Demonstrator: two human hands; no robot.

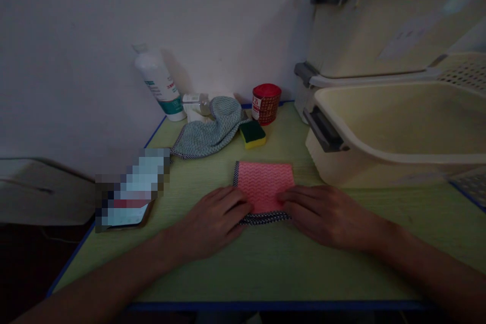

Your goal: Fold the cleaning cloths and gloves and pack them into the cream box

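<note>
Press left hand (214, 217) and right hand (322, 212), both flat and open, evenly along pink dishcloth's (265, 185) near checkered hem, keeping edges squared on green table (266, 263).

Sponge (252, 134), red tin (266, 104), bottle (161, 86)

A green table (212, 268) with a blue edge carries a pink cloth (265, 185). Behind the cloth lie a sponge (252, 133), a red can (266, 103) and a grey-green cloth (212, 129); left of it, a phone (131, 193); right, a cream bin (391, 126).
</note>
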